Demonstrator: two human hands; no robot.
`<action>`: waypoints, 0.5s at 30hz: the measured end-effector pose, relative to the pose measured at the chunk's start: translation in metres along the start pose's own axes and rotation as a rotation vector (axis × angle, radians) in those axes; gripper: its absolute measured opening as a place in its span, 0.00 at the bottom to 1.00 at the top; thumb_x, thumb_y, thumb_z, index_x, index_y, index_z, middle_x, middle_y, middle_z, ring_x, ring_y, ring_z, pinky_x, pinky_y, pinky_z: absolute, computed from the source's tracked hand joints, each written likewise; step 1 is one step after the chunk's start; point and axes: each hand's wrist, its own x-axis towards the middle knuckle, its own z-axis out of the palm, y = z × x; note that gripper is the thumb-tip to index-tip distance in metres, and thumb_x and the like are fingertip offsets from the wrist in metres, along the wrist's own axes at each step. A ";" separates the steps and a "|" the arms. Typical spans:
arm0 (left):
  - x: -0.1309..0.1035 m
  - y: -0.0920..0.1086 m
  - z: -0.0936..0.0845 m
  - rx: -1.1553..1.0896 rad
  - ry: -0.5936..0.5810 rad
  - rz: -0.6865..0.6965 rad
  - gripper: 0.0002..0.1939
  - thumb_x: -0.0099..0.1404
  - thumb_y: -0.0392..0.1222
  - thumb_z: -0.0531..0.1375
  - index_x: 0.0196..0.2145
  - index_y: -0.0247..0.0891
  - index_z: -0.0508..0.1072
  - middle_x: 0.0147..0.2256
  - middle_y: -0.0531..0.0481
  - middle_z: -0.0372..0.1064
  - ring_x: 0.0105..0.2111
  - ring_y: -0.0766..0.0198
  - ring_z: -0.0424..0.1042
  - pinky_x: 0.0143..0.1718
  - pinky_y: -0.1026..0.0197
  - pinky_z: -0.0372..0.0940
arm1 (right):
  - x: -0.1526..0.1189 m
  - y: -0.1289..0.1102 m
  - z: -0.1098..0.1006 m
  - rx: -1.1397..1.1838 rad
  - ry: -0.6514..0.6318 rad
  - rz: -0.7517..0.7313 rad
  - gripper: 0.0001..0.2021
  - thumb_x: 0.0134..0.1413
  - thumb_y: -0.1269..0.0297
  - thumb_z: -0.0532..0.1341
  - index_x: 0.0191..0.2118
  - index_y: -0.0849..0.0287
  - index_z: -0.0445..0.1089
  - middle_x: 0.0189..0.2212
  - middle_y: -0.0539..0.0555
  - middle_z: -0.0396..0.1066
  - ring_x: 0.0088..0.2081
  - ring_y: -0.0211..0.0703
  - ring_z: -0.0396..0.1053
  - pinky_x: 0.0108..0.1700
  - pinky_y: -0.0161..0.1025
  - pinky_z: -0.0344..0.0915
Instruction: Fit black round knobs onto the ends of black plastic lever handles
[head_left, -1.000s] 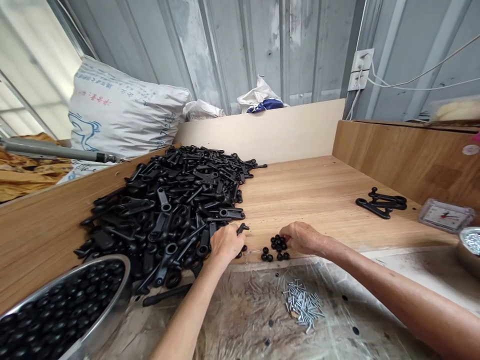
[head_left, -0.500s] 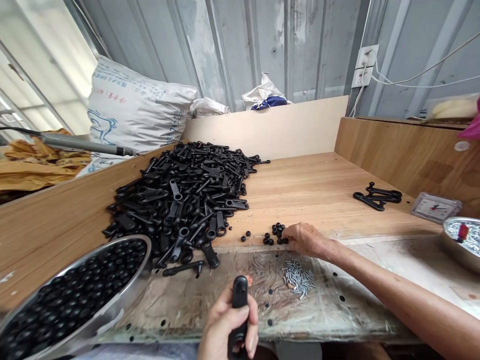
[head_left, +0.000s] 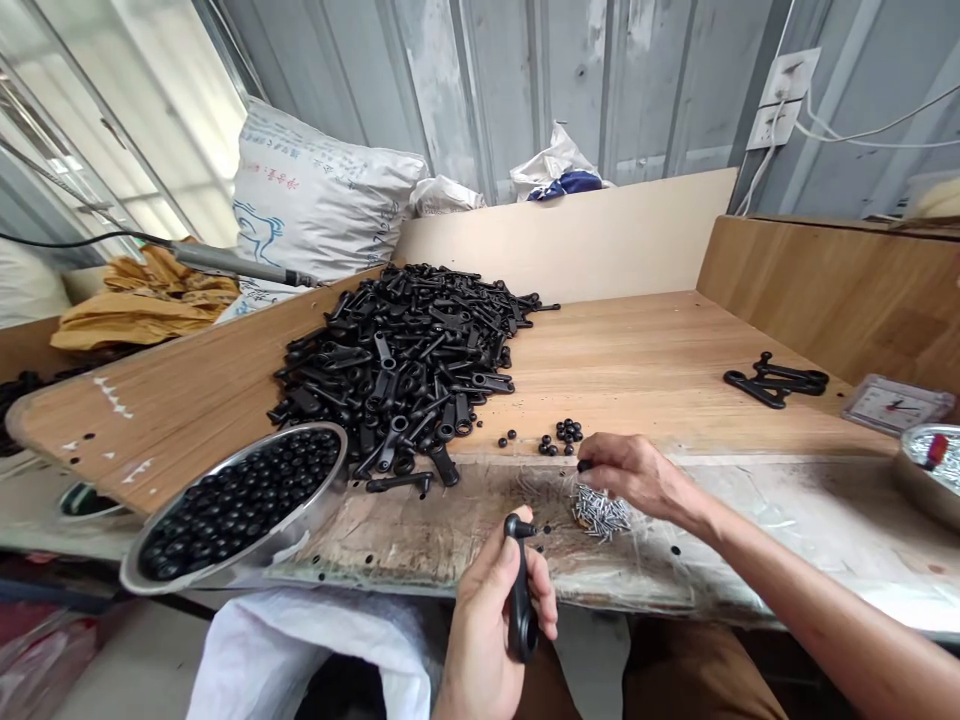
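My left hand (head_left: 495, 610) is wrapped around a black plastic crank handle (head_left: 520, 600), with its short side peg at the top pointing right. Between thumb and fingertips of my right hand (head_left: 634, 475) is a small black ball (head_left: 585, 465). Just below those fingers lies a small heap of metal screws (head_left: 600, 515), partly covered by the hand. Several loose black balls (head_left: 568, 431) rest to the left of my right hand. Farther left, a large pile of black crank handles (head_left: 420, 350) covers the wooden board.
At the left stands a metal bowl (head_left: 334, 500) of black balls. A clock (head_left: 896, 403), a metal bowl (head_left: 911, 470) with shiny small parts and several black parts (head_left: 776, 382) lie at the right. A white sack (head_left: 315, 625) hangs open below the table edge; a power screwdriver (head_left: 240, 264) lies at left.
My right hand has drawn back from the loose balls with one ball, toward the screws. The crank handle in my left hand has turned, so its peg now points right. The view has shifted.
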 end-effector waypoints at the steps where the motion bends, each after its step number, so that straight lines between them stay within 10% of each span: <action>1: -0.001 -0.001 0.003 0.012 -0.005 0.013 0.32 0.55 0.53 0.65 0.53 0.37 0.62 0.23 0.53 0.62 0.19 0.69 0.61 0.18 0.69 0.56 | -0.011 -0.006 0.003 0.170 -0.001 -0.021 0.08 0.50 0.65 0.57 0.36 0.63 0.66 0.24 0.50 0.66 0.25 0.34 0.63 0.28 0.32 0.61; 7: -0.015 -0.008 0.030 0.048 0.051 0.144 0.27 0.51 0.52 0.67 0.48 0.40 0.70 0.22 0.52 0.63 0.16 0.74 0.58 0.18 0.72 0.52 | -0.060 -0.023 0.035 1.228 0.012 -0.109 0.09 0.45 0.64 0.66 0.33 0.61 0.72 0.21 0.51 0.68 0.23 0.34 0.67 0.23 0.29 0.66; 15: -0.025 -0.021 0.043 0.191 0.117 0.284 0.26 0.51 0.54 0.67 0.46 0.44 0.72 0.21 0.53 0.63 0.18 0.73 0.57 0.20 0.71 0.54 | -0.073 -0.024 0.051 1.481 -0.001 -0.100 0.08 0.46 0.65 0.66 0.34 0.60 0.75 0.21 0.53 0.70 0.21 0.35 0.68 0.21 0.27 0.66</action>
